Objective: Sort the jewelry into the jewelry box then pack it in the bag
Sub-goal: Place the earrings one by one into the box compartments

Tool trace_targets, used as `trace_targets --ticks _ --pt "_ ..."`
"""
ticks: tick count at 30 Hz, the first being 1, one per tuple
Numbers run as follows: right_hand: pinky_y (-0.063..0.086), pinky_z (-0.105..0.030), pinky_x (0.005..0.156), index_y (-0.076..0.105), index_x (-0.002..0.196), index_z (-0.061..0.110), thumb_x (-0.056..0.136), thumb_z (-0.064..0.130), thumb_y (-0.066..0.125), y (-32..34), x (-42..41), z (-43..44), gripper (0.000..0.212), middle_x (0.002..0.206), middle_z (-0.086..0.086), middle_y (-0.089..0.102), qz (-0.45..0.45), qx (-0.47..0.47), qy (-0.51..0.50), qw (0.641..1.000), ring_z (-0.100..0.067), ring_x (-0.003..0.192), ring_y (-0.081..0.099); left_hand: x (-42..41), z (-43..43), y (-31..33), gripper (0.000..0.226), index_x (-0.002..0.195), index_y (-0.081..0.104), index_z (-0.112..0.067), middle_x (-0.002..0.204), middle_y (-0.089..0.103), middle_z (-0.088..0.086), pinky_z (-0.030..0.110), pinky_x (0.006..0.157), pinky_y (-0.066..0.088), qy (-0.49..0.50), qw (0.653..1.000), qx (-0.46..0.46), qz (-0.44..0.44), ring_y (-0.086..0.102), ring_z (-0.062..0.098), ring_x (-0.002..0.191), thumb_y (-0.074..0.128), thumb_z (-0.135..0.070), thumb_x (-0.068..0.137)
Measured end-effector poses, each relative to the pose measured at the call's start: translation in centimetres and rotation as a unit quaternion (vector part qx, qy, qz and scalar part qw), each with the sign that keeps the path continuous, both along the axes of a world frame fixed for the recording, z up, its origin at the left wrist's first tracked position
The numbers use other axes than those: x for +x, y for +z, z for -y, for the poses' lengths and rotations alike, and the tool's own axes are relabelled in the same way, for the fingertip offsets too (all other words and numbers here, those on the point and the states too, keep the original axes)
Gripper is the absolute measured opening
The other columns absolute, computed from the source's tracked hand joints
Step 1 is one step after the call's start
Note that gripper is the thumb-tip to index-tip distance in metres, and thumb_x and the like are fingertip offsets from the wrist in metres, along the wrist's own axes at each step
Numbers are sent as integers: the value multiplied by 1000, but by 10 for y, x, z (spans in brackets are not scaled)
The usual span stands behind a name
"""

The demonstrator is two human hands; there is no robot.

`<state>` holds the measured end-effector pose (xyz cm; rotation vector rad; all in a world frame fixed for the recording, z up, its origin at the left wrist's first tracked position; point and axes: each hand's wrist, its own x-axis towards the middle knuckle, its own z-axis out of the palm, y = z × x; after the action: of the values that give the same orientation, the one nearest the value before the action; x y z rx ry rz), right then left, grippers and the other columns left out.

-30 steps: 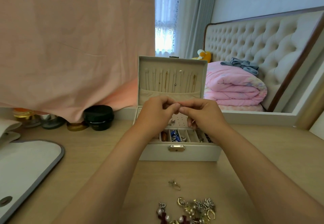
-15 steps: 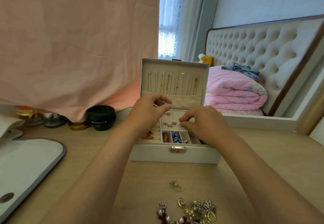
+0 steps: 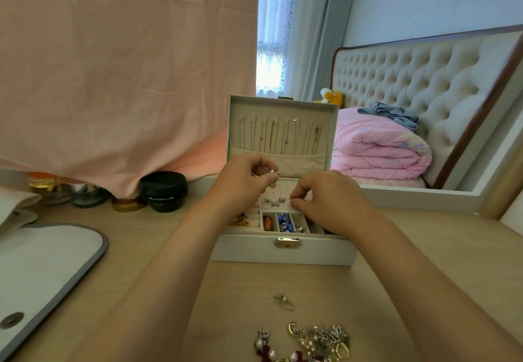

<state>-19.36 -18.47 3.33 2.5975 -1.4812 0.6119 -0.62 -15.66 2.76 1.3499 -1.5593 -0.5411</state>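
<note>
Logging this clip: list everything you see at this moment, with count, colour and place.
jewelry box: one, white, open, middle of the desk
necklaces: several, gold and silver, hanging in the lid
stud earrings: about three, silver, on the perforated panel
loose jewelry pile: one heap, gold, silver, pearl, near desk edge
single piece: one, silver-gold, between pile and box
bag: one, white with grey trim, desk's left
black jar: one, behind-left of box
pink cloth: one, hanging at left
pink quilt: one, folded, far right
left hand: pinches a thin silver earring above the box
right hand: pinches a small silver stud at the panel
</note>
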Motion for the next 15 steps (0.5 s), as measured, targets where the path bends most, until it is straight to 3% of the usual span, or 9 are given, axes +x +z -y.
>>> trace_targets --ticks 4,9,13,15 --pt "50 -29 75 73 94 35 90 39 64 -1 0 0 10 97 19 69 -10 -2 -4 1000 -5 92 61 0 0 0 8 97 70 -27 89 71 -4 29 79 56 -8 1000 3 23 66 8 79 70 -20 92" --pt "53 -33 83 75 95 36 91 35 62 5 -5 1 13 101 20 68 -10 68 28 997 -3 96 59 -2 -1 0 8 96 71 -26 91 72 -5 20 70 51 -12 1000 4 24 67 8 77 70 -20 92" --pt "49 -23 80 70 102 38 92 23 65 2 -9 8 19 99 21 67 151 102 57 982 6 88 60 -6 -1 -1 6 97 72 -27 90 72 -3 22 70 52 -31 999 15 13 68 10 77 70 -23 92" --pt "50 -20 71 68 105 36 90 15 69 6 -7 7 26 99 16 70 241 118 79 960 5 72 64 -8 -1 -1 8 97 72 -27 89 72 -3 22 70 52 -38 999 14 0 69 10 76 71 -21 92"
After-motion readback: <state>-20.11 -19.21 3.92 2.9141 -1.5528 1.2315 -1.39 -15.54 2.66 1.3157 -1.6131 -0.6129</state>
